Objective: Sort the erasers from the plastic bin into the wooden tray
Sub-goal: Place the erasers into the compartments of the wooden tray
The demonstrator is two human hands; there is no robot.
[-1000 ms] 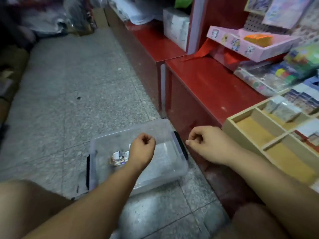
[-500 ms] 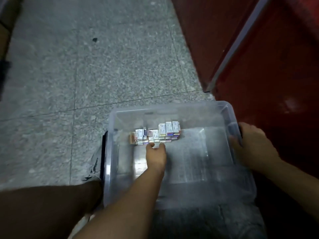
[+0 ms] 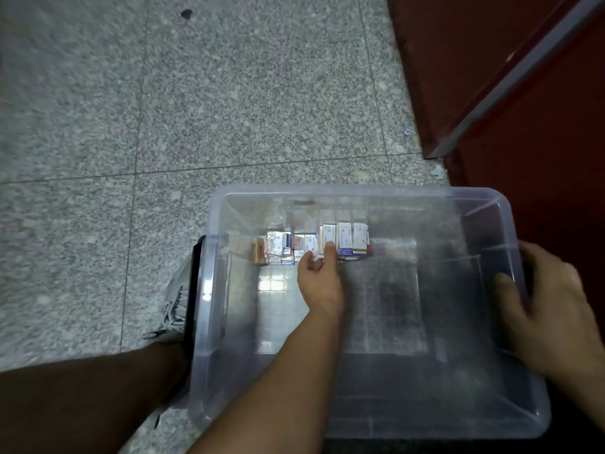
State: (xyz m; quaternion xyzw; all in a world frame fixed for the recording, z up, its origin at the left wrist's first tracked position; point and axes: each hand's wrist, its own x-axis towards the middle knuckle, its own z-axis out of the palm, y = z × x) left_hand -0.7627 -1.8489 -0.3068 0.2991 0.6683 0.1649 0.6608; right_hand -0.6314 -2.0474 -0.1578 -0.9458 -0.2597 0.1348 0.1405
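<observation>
L hand (image 3: 319, 280) pinches erasers (image 3: 347, 239) in bin (image 3: 360, 189); R hand (image 3: 553, 309) grips bin rim.

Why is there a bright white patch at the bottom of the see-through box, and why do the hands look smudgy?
In the head view, the white patch is light glaring off the shiny bin bottom; the left hand and right hand are slightly blurred, and the labels on the erasers are too soft to read.

Dim, flat indoor light; a pale window-like glare sits on the plastic bin's (image 3: 209, 290) floor; edges bend and blur softly.
</observation>
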